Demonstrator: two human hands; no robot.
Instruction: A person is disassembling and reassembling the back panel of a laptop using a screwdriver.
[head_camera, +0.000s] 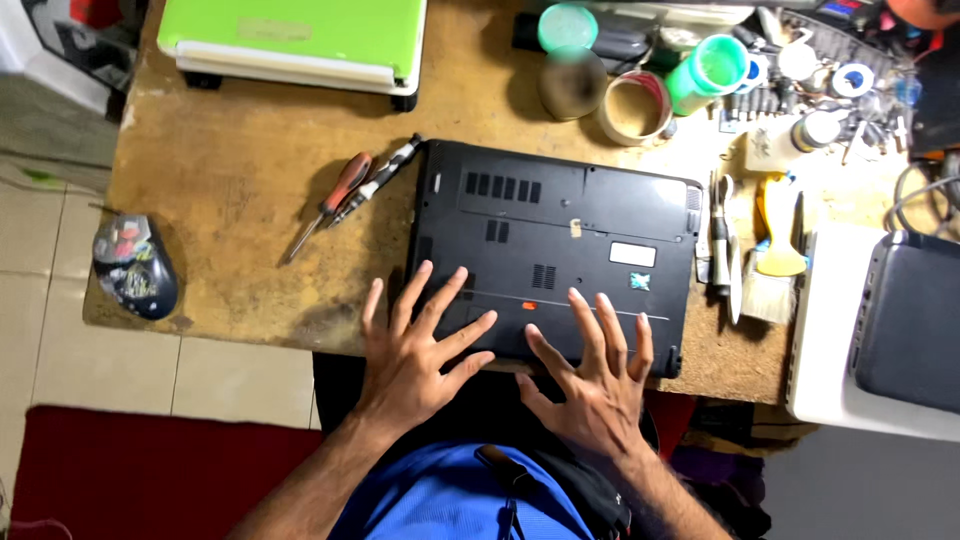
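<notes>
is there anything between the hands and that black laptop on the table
Nothing visible. The left hand and right hand lie spread, fingers on the near edge of the upturned black laptop. The screwdrivers lie off to its left.

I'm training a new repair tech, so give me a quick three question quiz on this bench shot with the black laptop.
1. True or false: the black laptop lies with its underside up.
2. Which tools lie just left of the laptop? A) two screwdrivers B) a hammer C) scissors
3. Fill in: the closed laptop at the far edge of the wooden table is ____ in colour.

Key
1. True; vents and labels face up, and both the left hand and the right hand rest spread on its near edge.
2. A; the two screwdrivers lie side by side.
3. Green; the green laptop.
</notes>
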